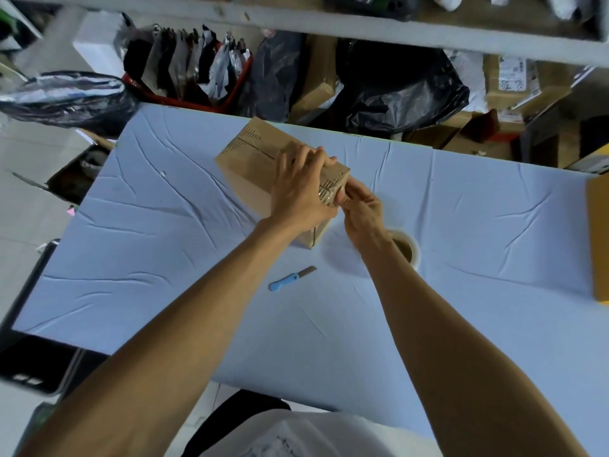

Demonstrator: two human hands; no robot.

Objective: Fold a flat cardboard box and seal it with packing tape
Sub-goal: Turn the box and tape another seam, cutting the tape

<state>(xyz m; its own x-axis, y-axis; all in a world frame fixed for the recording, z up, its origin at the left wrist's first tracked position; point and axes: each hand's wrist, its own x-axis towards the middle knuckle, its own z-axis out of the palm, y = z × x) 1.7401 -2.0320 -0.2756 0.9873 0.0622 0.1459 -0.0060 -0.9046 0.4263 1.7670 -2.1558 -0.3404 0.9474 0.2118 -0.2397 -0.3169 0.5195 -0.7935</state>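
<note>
Pale blue cloth, creased in long wrinkles, covers the counter point(461, 258), which fills the middle of the view. Beyond its far edge, from ten to two o'clock, the room is crowded: a red basket point(184, 94) of upright packets, black plastic bags point(395, 94), and brown cartons point(514, 84) under a grey shelf point(296, 31). Much of that clutter is blurred and hard to tell apart.

Just above the centre of the counter stands the folded cardboard box point(250, 166), closed, with clear tape glinting along its top seam and down the near end. The left hand point(301, 189) lies spread over the top near corner, fingers pressed flat on the cardboard and hiding part of the seam. The right hand point(361, 209) sits at four o'clock from it, fingers curled against the taped end of the box; whether it pinches the tape or only presses it cannot be told.

A roll of tape point(410, 250) lies on the cloth at five o'clock from the box, half hidden by the right forearm. A blue-handled knife point(291, 279) lies at six o'clock, apart from everything. At three o'clock another brown carton point(598, 239) is cut off by the frame.
</note>
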